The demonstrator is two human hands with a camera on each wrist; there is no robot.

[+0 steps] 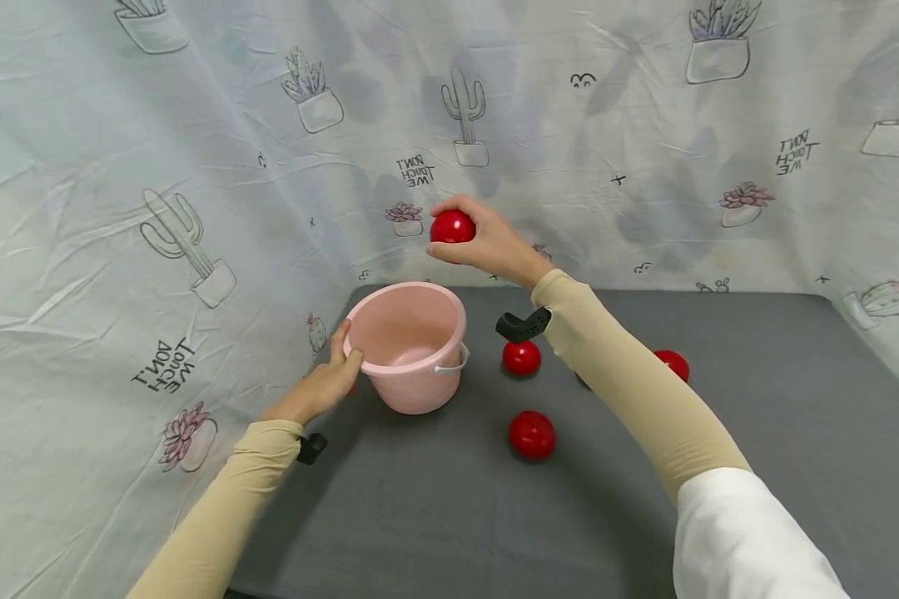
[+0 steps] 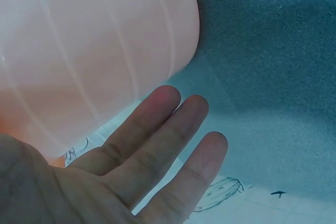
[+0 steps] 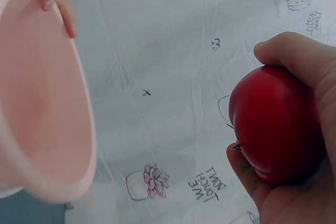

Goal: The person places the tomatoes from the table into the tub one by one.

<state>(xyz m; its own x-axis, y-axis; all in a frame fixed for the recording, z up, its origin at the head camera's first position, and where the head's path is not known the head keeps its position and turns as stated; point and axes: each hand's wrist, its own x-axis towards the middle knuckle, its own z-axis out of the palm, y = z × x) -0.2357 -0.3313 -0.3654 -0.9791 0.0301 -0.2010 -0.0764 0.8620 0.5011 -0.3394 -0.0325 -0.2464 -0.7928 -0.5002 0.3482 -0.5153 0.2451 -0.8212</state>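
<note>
My right hand (image 1: 487, 241) holds a red tomato (image 1: 452, 227) up above the table, fingers and thumb wrapped around its sides. Green bits of stem show on this tomato (image 3: 278, 124) in the right wrist view. Below it and to the left is a pink bucket (image 1: 412, 391) with a pale handle, its mouth facing up and its visible inside bare. My left hand (image 1: 322, 387) pinches the bucket's left rim. In the left wrist view, three fingers (image 2: 157, 145) of that hand extend straight beside the bucket wall (image 2: 105, 40).
On the grey table (image 1: 434, 499), one tomato (image 1: 522, 358) lies right of the bucket and another tomato (image 1: 532, 435) lies nearer. A third tomato (image 1: 673, 364) is partly hidden behind the right forearm. A cactus-print cloth (image 1: 539, 150) hangs around the back and sides.
</note>
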